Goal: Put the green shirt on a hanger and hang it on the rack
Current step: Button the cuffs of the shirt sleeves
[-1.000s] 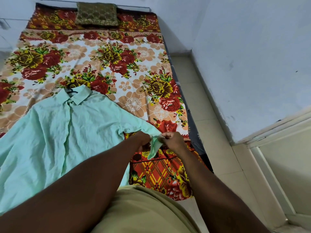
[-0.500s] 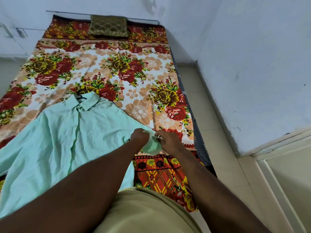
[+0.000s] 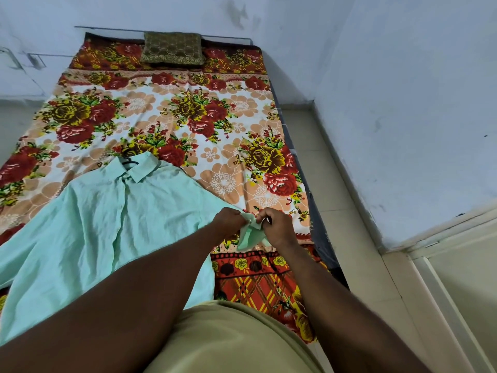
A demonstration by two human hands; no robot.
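Note:
The light green shirt (image 3: 107, 224) lies spread front-up on the floral bedsheet (image 3: 228, 122), collar pointing away from me. A dark hanger hook (image 3: 128, 161) pokes out at the collar; the rest of the hanger is hidden inside the shirt. My left hand (image 3: 228, 219) and my right hand (image 3: 277, 227) are close together at the shirt's right sleeve end. Both pinch the sleeve cuff (image 3: 250, 232), which is bunched and lifted slightly off the sheet between them. No rack is in view.
A dark green cushion (image 3: 173, 48) sits at the head of the bed against the far wall. A tiled floor strip (image 3: 336, 184) runs along the bed's right side, bounded by the blue wall. A pale door frame (image 3: 443, 265) is at the lower right.
The camera tilted slightly, shifting the bed lower in view. My hands stayed at the sleeve end; the cuff went from pressed flat to bunched and raised between my fingers.

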